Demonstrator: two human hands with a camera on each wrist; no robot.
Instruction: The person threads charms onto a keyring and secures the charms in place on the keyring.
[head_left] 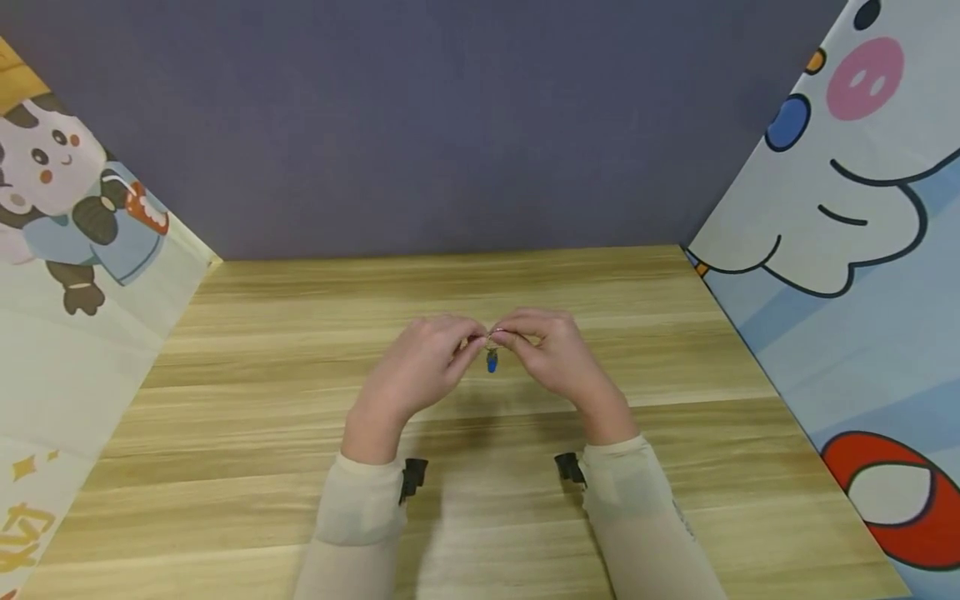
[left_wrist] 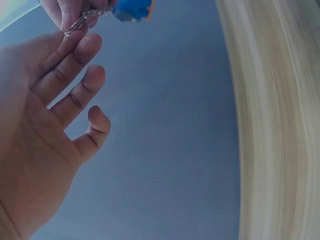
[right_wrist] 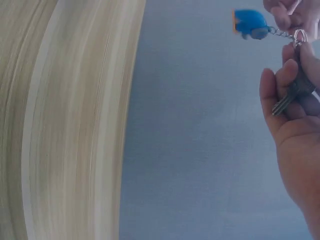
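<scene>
Both hands meet above the middle of the table. The left hand [head_left: 420, 367] pinches a metal split ring [left_wrist: 77, 24] between thumb and index finger, its other fingers loosely bent. The right hand [head_left: 558, 358] holds the other side of the ring [right_wrist: 300, 36], and a dark metal key [right_wrist: 299, 89] lies against its fingers. From the ring a short chain [right_wrist: 281, 33] leads to a small blue charm [right_wrist: 251, 22] with an orange edge, which hangs below the fingertips in the head view. Whether the key is threaded on the ring I cannot tell.
The wood-grain table [head_left: 262, 433] lies under the hands, with a dark grey panel [head_left: 450, 125] behind it. Cartoon-printed panels stand at the left [head_left: 90, 350] and right [head_left: 847, 350]. Small black mounts [head_left: 413, 477] sit at both wrists.
</scene>
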